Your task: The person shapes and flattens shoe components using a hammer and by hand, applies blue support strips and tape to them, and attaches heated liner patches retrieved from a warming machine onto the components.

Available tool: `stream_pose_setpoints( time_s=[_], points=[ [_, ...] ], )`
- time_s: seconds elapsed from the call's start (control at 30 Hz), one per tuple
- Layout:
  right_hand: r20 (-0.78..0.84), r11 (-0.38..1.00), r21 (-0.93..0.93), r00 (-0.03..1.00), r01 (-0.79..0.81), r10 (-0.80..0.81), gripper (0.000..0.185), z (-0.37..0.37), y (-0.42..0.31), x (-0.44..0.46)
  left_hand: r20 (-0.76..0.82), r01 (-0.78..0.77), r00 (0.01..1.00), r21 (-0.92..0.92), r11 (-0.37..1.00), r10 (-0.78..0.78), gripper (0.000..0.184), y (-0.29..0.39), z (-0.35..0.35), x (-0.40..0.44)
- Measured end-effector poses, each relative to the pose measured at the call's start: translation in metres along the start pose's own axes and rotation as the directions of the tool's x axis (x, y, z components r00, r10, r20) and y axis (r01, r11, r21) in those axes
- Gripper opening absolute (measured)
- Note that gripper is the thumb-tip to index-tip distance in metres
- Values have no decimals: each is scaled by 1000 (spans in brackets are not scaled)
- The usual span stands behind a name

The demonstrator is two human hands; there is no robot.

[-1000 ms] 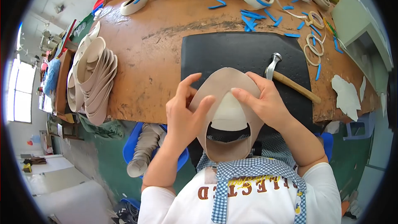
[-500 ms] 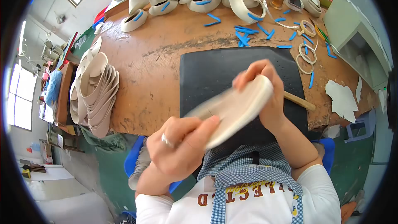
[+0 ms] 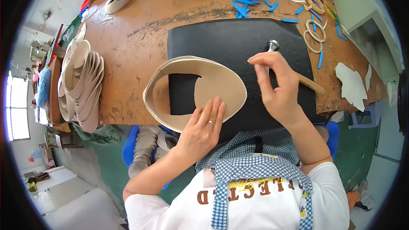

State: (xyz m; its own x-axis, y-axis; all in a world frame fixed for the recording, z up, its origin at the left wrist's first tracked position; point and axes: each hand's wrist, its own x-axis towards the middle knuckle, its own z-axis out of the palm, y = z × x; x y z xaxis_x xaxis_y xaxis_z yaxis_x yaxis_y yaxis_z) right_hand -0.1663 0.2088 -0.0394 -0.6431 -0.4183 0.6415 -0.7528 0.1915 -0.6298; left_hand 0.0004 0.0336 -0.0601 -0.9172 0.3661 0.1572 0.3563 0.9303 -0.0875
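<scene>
A beige shoe upper (image 3: 221, 74) lies on the black mat (image 3: 204, 34), its curved band forming a loop with the mat showing through the opening. My left hand (image 3: 202, 127) rests flat on its rounded toe part, fingers stretched out. To the right, my right hand (image 3: 279, 87) is raised over the mat, with thumb and index finger brought near each other in a pinch. A tiny dark speck shows at the fingertips; what it is I cannot make out. Behind that hand lies a hammer (image 3: 312, 84), its metal head above the hand and its wooden handle to the right.
Stacked beige uppers (image 3: 87, 85) stand at the table's left edge. More uppers (image 3: 119, 1) with blue strips line the back. Loose blue strips (image 3: 243, 6), tape rings (image 3: 314, 36) and white scraps (image 3: 351, 86) lie on the wooden table (image 3: 128, 59). A grey cabinet (image 3: 362, 12) stands right.
The shoe upper has gone from being held up in both hands to lying on the mat. My right hand has let go of it and moved right; my left hand now lies flat on it.
</scene>
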Motion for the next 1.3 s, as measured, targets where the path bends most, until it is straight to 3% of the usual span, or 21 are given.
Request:
stream_pose_setpoints(
  time_s=[0.07, 0.17, 0.47, 0.53, 0.67, 0.7, 0.77, 0.8, 0.87, 0.9, 0.97, 1.0, 1.07, 1.17, 1.27, 1.3],
  points=[
    [38, 1000, -15, 999, 25, -25, 13, 9, -3, 0, 9, 6, 1000, -7, 1000, -6, 54, 2, -3, -1],
    [157, 996, -9, 983, -90, 91, 12, 14, 0, -9, -46, 33, 998, -111, 993, -38, 50, 1, 5, -10],
    [156, 986, -54, 974, -157, 163, 10, 4, -4, -19, -213, 32, 974, -189, 981, -73, 37, -6, 0, -6],
    [164, 966, 1, 953, -259, 256, 9, 0, -6, -17, -275, 30, 957, -211, 977, -89, 36, -9, -7, -2],
    [310, 876, 109, 853, -470, 420, 10, -4, -14, -18, -205, 17, 977, -212, 977, -61, 34, 0, -6, -8],
    [280, 930, 71, 902, -360, 328, 10, -1, -12, -20, -192, 38, 978, -213, 976, -80, 33, 7, -8, -7],
    [274, 949, -12, 912, -315, 306, 10, -3, -13, -20, -213, 76, 968, -255, 964, -133, 34, 12, -8, -5],
    [276, 956, -53, 915, -290, 293, 10, -5, -14, -19, -145, 116, 975, -304, 946, -166, 34, 11, -10, -2],
    [309, 940, -58, 889, -337, 338, 10, -7, -17, -21, -13, 198, 975, -379, 904, -220, 34, 2, -24, 9],
    [323, 931, -62, 875, -360, 360, 10, -8, -18, -22, 41, 247, 967, -418, 874, -253, 43, -8, -32, 17],
    [372, 924, -95, 848, -371, 379, 11, -9, -20, -27, -114, 142, 976, -311, 940, -185, 52, -32, -42, 47],
    [400, 923, -109, 834, -368, 380, 12, -8, -21, -28, -110, 96, 985, -289, 953, -132, 62, -44, -37, 56],
    [402, 925, -112, 834, -364, 377, 14, -6, -21, -33, -159, -24, 987, -194, 981, -7, 55, -69, -17, 73],
    [348, 919, -97, 853, -381, 390, 21, -7, -25, -35, 133, 35, 991, -406, 913, 21, 41, -96, -15, 88],
    [299, 897, -33, 852, -440, 429, 31, -10, -29, -28, 164, 194, 977, -442, 876, -134, 30, -95, -42, 83],
    [293, 887, -4, 848, -462, 443, 34, -11, -30, -25, 84, 179, 984, -440, 880, -159, 26, -95, -55, 81]
  ],
)
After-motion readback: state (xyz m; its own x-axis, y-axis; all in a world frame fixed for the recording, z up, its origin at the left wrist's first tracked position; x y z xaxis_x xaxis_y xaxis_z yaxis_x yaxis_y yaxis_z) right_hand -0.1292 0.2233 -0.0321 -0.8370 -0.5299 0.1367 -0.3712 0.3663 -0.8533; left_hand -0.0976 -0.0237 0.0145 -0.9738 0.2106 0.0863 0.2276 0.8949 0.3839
